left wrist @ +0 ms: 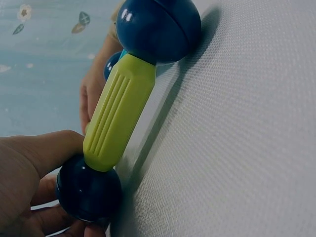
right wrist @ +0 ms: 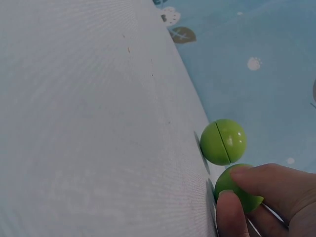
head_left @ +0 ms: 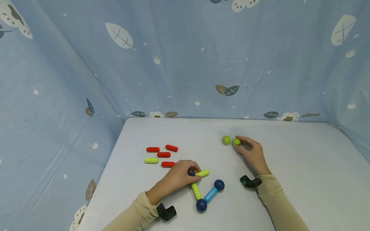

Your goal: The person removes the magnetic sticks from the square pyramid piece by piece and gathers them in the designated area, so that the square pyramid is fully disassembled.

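Note:
My left hand [head_left: 182, 173] grips a dark blue ball [left wrist: 89, 190] at one end of a joined chain, its fingers curled round the ball. From that ball a yellow-green rod [left wrist: 120, 113] runs to a second blue ball [head_left: 201, 205]. A light blue rod [head_left: 210, 194] links this to a third blue ball [head_left: 219, 184]. Another yellow-green rod [head_left: 203, 173] points right from the held ball, by my left thumb. Farther back, my right hand [head_left: 252, 154] pinches a green ball [right wrist: 237, 190] between thumb and fingers. Just left of it lies a second green ball [head_left: 226, 140].
Several red rods [head_left: 163, 154] lie at the left of the white table [head_left: 303, 166], with a loose yellow-green rod [head_left: 151, 160] among them. Behind and beside the table hangs a blue leaf-patterned cloth [head_left: 185, 64].

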A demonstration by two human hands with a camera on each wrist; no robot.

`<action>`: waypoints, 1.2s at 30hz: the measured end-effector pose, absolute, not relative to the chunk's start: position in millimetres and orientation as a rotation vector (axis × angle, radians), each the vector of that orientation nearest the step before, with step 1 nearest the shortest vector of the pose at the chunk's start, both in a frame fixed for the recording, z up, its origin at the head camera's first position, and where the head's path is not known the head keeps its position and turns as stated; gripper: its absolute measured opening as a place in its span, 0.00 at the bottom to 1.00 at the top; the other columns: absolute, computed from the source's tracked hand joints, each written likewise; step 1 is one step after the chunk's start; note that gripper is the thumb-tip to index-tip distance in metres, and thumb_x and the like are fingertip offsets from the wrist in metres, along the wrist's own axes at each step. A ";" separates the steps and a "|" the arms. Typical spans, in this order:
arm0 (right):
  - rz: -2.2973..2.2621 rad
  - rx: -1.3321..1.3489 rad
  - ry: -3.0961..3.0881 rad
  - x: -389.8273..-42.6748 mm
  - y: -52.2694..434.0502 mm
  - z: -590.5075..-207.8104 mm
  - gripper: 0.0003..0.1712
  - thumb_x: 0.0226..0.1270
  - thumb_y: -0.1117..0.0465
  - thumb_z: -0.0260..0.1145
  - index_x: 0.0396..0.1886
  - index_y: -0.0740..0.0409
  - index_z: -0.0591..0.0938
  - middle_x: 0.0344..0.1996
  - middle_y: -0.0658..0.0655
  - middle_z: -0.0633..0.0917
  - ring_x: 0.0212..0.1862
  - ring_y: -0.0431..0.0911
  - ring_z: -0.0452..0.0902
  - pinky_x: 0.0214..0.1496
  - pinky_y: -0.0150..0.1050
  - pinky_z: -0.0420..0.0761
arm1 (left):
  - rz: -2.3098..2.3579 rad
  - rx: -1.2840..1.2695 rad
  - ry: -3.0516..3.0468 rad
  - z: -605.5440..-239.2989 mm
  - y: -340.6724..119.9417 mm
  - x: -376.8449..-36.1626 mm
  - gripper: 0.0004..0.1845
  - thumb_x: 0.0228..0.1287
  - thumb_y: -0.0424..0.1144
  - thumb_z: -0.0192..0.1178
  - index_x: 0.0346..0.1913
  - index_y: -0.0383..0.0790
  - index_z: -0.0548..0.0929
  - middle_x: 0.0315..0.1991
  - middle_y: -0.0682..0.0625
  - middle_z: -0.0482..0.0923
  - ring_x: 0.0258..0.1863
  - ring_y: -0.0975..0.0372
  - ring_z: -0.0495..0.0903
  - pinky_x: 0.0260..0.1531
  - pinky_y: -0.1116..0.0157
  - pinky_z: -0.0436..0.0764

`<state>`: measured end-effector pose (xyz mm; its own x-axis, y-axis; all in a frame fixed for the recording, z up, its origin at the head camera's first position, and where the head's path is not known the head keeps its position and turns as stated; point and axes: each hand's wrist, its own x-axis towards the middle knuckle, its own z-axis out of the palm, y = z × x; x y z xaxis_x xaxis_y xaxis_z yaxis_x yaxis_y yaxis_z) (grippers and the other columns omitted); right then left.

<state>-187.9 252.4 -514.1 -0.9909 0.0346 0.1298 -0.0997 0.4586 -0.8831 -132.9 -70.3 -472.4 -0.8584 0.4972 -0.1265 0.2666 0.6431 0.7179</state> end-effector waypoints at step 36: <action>1.577 0.006 -2.483 -184.8 251.3 -509.6 0.25 0.67 0.54 0.75 0.60 0.57 0.84 0.58 0.60 0.86 0.54 0.27 0.75 0.33 0.31 0.85 | 1.238 0.905 2.635 -462.4 -69.4 -127.0 0.09 0.63 0.35 0.72 0.45 0.45 0.87 0.43 0.56 0.86 0.41 0.71 0.81 0.46 0.74 0.83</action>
<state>-184.8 251.3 -509.6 -0.9799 0.1033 0.1706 -0.1105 0.4310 -0.8956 -127.0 -69.4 -462.4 -0.8200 0.5496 0.1601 0.4740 0.4951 0.7281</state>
